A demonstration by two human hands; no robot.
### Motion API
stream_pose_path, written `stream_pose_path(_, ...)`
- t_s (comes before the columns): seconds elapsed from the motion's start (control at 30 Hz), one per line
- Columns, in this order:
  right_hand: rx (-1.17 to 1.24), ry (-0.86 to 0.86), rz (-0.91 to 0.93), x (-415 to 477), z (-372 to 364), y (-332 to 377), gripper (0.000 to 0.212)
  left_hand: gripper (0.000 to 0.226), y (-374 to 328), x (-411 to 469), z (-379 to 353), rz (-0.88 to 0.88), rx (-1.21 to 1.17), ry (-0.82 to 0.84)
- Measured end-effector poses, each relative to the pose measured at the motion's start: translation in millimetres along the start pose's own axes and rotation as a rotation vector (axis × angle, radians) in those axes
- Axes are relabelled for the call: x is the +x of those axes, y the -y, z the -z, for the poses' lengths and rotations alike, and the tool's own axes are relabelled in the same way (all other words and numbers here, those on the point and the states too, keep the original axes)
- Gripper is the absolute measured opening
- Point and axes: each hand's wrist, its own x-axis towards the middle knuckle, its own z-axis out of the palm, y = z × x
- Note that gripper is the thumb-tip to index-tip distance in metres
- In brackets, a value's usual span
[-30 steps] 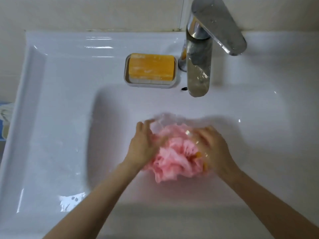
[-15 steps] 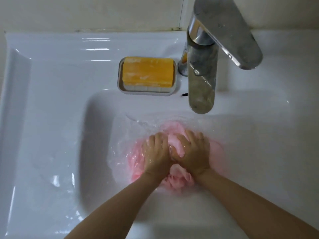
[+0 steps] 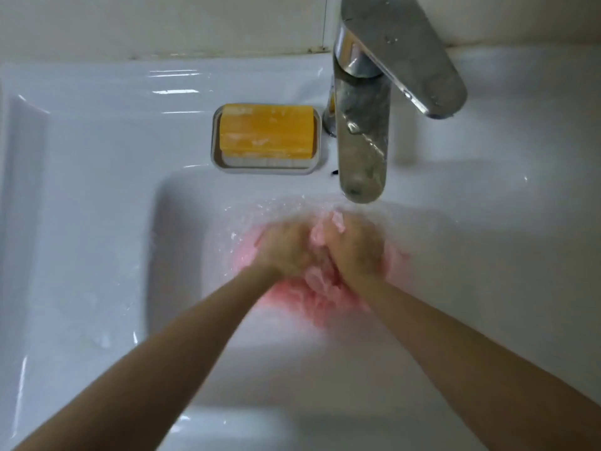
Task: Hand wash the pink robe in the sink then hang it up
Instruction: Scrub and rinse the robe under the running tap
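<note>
The pink robe (image 3: 313, 296) sits soaked mid-frame in the sink (image 3: 97, 255). Both left hand (image 3: 286, 250) and right hand (image 3: 356, 253) are on it, grip too blurry to call. Probably soft, heavy, slippery; grab bunched folds.

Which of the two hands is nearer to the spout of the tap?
The right hand, almost under the spout; the left hand touches the pink robe farther to the left.

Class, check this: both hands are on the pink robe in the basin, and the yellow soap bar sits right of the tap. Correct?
No. The head view shows the yellow soap bar left of the tap, not right. The left hand and right hand are indeed on the pink robe in the basin.
</note>
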Motion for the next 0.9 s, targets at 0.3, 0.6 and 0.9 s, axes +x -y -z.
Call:
stream_pose_path(0.3,-0.113,0.305,0.226,-40,96,-16,0.082,0.087,-2,-66,16,-0.030,0.187,-0.178)
stream_pose_path(0.6,-0.374,0.270,0.488,-45,19,-53,0.068,0.081,-5,-55,-57,-0.002,0.326,-0.236)
stream_pose_path(0.9,-0.307,-0.071,0.630,-27,-5,-57,0.036,0.051,0,-23,-64,0.027,0.363,-0.310)
